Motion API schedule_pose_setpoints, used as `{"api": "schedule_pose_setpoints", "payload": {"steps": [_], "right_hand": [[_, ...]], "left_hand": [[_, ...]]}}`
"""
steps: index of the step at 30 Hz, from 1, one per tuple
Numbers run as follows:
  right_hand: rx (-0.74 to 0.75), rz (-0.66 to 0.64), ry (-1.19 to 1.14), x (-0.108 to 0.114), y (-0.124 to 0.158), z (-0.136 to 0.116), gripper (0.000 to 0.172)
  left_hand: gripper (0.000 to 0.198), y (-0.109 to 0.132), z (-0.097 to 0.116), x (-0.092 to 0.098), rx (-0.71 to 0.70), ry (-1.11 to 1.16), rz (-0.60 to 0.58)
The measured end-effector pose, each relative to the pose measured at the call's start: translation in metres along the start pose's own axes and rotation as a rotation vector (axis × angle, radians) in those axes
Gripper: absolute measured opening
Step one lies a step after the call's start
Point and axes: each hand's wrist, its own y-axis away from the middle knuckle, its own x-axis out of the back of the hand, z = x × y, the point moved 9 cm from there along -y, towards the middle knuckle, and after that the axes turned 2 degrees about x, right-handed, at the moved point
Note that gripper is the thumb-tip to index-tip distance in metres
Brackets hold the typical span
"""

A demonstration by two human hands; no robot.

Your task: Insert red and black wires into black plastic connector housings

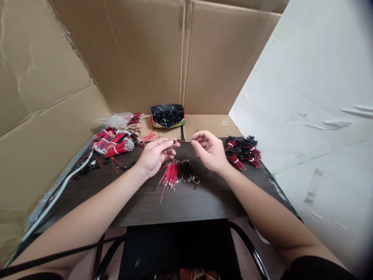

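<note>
My left hand [155, 154] and my right hand [209, 149] are raised just above the dark table [204, 200], fingertips facing each other. Both pinch the ends of a thin red wire [184, 141] stretched between them; a small black piece sits at the left fingertips. Right below the hands lies a loose heap of red and black wires [178, 174] with metal tips.
Bundles of red wires [113, 144] tied with white bands lie at the left, finished bundles with black connectors [243, 151] at the right. An open pouch of small black parts [167, 116] stands at the back. Cardboard walls [131, 54] surround the table; a white panel [314, 97] rises at right.
</note>
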Motion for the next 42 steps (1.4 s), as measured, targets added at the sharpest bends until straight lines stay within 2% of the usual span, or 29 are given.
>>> {"api": "schedule_pose_setpoints", "payload": {"steps": [4,10,13,15,18,22,25,30,33,38,42], "right_hand": [[-0.081,-0.044,-0.049,-0.004,0.000,0.009,0.023],[0.038,-0.075,0.079,0.002,-0.001,-0.005,0.017],[0.057,-0.043,0.079,0.009,-0.004,-0.006,0.017],[0.054,0.002,0.045,0.014,-0.006,-0.004,0.017],[0.023,0.042,-0.005,0.016,-0.008,0.003,0.017],[-0.032,-0.057,-0.068,0.001,-0.005,0.009,0.018],[-0.033,-0.142,-0.077,-0.011,0.000,0.007,0.018],[-0.036,-0.206,-0.076,-0.018,0.004,0.002,0.020],[-0.097,-0.243,-0.108,-0.022,0.005,0.005,0.027],[-0.335,-0.305,-0.258,-0.034,0.010,0.021,0.042],[-0.386,-0.275,-0.331,-0.038,0.012,0.024,0.049]], "left_hand": [[0.029,0.000,-0.001,0.000,-0.005,-0.017,0.001],[0.021,-0.004,0.000,0.008,-0.015,-0.026,0.075],[0.016,-0.007,0.006,0.016,-0.041,0.021,0.111],[0.014,-0.007,0.011,0.016,-0.067,0.070,0.083],[0.015,-0.003,0.017,0.005,-0.108,0.070,-0.031],[0.022,0.006,0.014,-0.014,-0.103,-0.038,-0.152],[0.025,0.007,0.013,-0.015,-0.107,-0.079,-0.133],[0.026,0.004,0.014,-0.011,-0.130,-0.114,-0.104],[0.027,0.004,0.013,-0.011,-0.125,-0.120,-0.109],[0.027,0.004,0.006,-0.013,-0.106,-0.155,-0.134],[0.028,0.005,0.002,-0.016,-0.111,-0.182,-0.162]]}}
